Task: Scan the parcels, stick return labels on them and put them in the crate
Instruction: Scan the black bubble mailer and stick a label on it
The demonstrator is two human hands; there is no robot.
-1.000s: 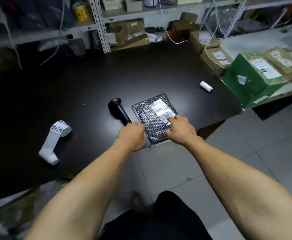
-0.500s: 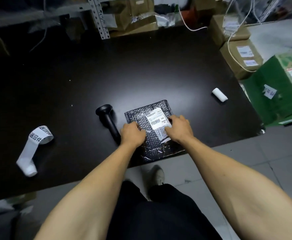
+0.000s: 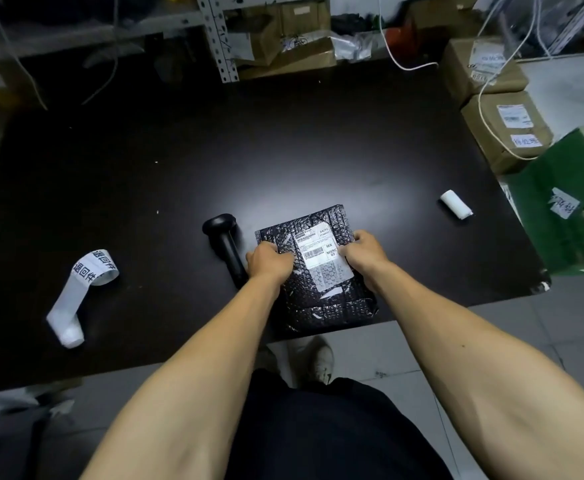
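A black bubble-wrap parcel (image 3: 321, 296) with a white shipping label lies at the front edge of the black table (image 3: 283, 150). My left hand (image 3: 269, 263) grips its left side and my right hand (image 3: 365, 252) grips its right side, fingers curled over the wrap. A black handheld scanner (image 3: 228, 247) lies on the table just left of the parcel, beside my left hand. A strip of return labels (image 3: 82, 289) with black print curls on the table at the left. The crate is not in view.
A small white roll (image 3: 456, 205) lies near the table's right edge. Brown cardboard boxes (image 3: 505, 129) and a green box (image 3: 567, 202) stand to the right. Metal shelving with more parcels and white cables runs along the back.
My view has shifted lower and closer. Both hands have moved up from the parcel's near edge onto its sides, and the parcel has turned slightly and slid toward the table's front edge.
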